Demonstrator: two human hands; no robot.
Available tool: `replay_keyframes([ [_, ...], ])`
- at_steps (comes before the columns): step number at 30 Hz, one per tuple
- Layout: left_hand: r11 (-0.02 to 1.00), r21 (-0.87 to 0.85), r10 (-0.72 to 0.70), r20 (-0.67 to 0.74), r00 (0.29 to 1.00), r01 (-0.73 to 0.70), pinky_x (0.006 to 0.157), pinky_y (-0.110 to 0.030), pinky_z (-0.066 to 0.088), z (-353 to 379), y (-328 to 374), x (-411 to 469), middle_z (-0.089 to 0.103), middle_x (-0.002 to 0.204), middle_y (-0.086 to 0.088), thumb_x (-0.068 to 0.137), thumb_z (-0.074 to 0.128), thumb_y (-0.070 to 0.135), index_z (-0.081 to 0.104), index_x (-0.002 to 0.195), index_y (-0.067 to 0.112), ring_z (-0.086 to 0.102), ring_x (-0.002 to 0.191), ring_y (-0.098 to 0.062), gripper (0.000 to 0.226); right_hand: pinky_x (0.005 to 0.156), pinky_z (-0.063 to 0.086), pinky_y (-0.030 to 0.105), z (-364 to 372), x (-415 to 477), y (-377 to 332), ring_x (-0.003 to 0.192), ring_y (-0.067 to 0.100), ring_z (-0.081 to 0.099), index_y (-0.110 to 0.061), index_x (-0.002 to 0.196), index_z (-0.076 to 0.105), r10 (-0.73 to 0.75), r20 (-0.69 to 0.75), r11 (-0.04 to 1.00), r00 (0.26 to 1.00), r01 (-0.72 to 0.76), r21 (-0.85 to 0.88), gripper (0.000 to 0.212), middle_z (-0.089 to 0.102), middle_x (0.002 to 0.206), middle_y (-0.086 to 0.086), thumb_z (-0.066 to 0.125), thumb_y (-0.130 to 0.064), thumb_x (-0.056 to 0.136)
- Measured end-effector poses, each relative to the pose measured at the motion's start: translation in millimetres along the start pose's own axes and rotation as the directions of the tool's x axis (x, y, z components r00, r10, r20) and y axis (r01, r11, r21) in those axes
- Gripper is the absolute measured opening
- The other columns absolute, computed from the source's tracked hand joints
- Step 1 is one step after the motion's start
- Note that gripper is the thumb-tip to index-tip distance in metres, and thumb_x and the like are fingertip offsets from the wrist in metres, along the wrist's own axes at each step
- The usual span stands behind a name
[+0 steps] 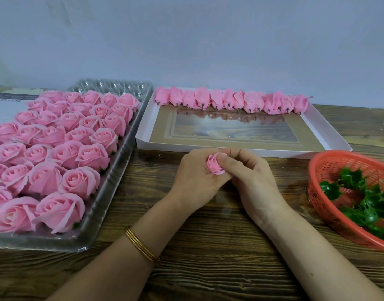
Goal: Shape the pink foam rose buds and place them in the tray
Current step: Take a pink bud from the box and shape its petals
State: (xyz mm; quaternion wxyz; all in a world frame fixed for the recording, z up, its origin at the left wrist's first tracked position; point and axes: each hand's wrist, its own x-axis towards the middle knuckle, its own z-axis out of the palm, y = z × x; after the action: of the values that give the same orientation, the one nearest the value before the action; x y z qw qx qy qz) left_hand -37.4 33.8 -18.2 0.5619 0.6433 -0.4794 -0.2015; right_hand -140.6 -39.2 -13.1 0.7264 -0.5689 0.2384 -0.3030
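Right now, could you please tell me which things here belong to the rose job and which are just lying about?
Job: pink rose bud, held in left hand and right hand; clear tray of roses; white tray with row of buds.
Lying about: red basket of green leaf pieces; printed sheet, far left.

A small craft workshop: a wooden desk [208,246] against a bare wall [186,40] carries a clear plastic tray [112,170] packed with finished pink foam roses [78,153] and a red basket [321,170] of green plastic calyxes [360,205].
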Motion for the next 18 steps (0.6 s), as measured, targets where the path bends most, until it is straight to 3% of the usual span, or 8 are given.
replay_keyframes([
  [7, 1.0, -0.01, -0.009, 0.007, 1.0, 0.009, 0.08, -0.049, 0.056, 0.4, 1.3, -0.4, 0.075, 0.089, -0.005, 0.085, 0.071, 0.018, 0.075, 0.093, 0.01, 0.071, 0.088, -0.023, 0.012, 0.101, 0.047, 0.056, -0.2, -0.1, 1.6, 0.101, 0.042, 0.066, 0.004, 0.096, 0.068, -0.016, -0.035, 0.999, 0.999, 0.014, -0.033, 0.038, 0.069, 0.098, 0.028, 0.074, -0.026, 0.072],
  [18, 0.999, -0.02, -0.036, 0.008, 0.999, 0.037, 0.081, -0.047, 0.056, 0.8, 4.7, -2.1, 0.075, 0.087, -0.002, 0.081, 0.069, 0.03, 0.076, 0.093, 0.011, 0.071, 0.087, -0.02, 0.024, 0.098, 0.05, 0.051, 0.1, 1.1, 2.7, 0.096, 0.035, 0.068, -0.005, 0.091, 0.07, -0.018, -0.021, 0.998, 1.0, 0.017, -0.06, 0.032, 0.071, 0.093, 0.02, 0.076, -0.029, 0.071],
])
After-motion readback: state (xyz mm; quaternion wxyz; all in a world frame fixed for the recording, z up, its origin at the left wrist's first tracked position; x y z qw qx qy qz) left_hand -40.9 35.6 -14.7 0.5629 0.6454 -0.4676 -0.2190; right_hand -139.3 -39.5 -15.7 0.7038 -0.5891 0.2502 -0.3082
